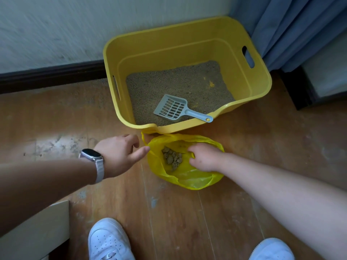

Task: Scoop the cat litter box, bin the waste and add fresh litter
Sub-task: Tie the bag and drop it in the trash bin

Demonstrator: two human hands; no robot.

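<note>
A yellow litter box [259,85] stands on the wooden floor against the wall, with tan litter [178,81] in its bottom. A grey slotted scoop [173,108] lies on the litter, its handle resting near the front rim. In front of the box sits an open yellow plastic bag [189,180] holding several clumps of waste [171,157]. My right hand [203,158] grips the bag's right rim, fingers curled over the edge. My left hand [121,153], with a watch on the wrist, hovers at the bag's left rim; its thumb touches the plastic and its fingers are loosely bent.
A blue curtain [293,25] hangs at the right behind the box. A dark baseboard [50,76] runs along the white wall. A pale cardboard box [35,231] sits at the lower left. My two white shoes [109,241] stand on the floor below.
</note>
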